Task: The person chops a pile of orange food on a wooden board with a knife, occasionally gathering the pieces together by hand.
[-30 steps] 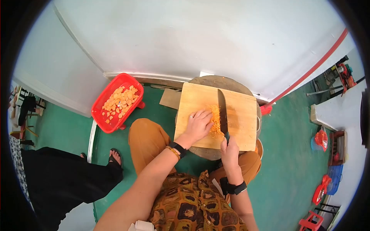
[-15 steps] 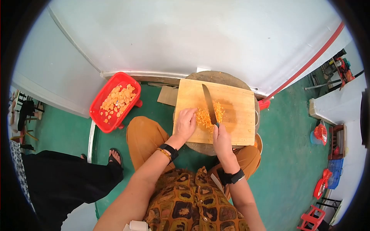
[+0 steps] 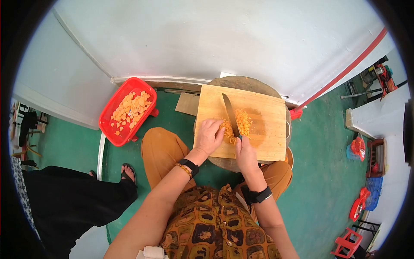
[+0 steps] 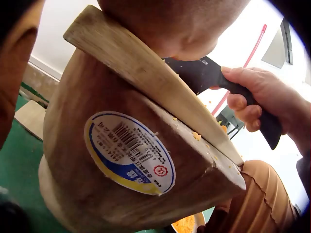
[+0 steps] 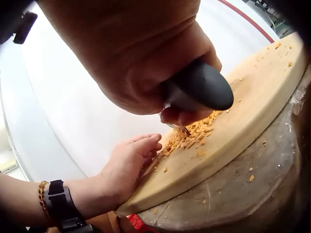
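A wooden cutting board (image 3: 267, 112) lies on a round wooden block (image 3: 258, 87). My right hand (image 3: 247, 159) grips the black handle of a knife (image 3: 230, 113), whose blade stands among chopped orange pieces (image 3: 243, 122). In the right wrist view the handle (image 5: 199, 87) sticks out of my curled fingers, with the orange bits (image 5: 194, 135) beyond it. My left hand (image 3: 209, 137) rests on the board at the left edge of the pile, its fingers bent; in the right wrist view this hand (image 5: 127, 162) shows thumb and fingers close together, and whether they hold a piece cannot be told.
A red basin (image 3: 108, 125) with orange slices stands on the floor at the left. Near it are a foot in a sandal and black clothing (image 3: 82, 194) of another person. A bowl (image 4: 198, 219) of orange bits sits beside the block. White walls rise behind; stools and baskets stand far right.
The knife has moved left from the pile's right side into it, and the pile has spread out. My left hand has drawn back left from on top of the pieces.
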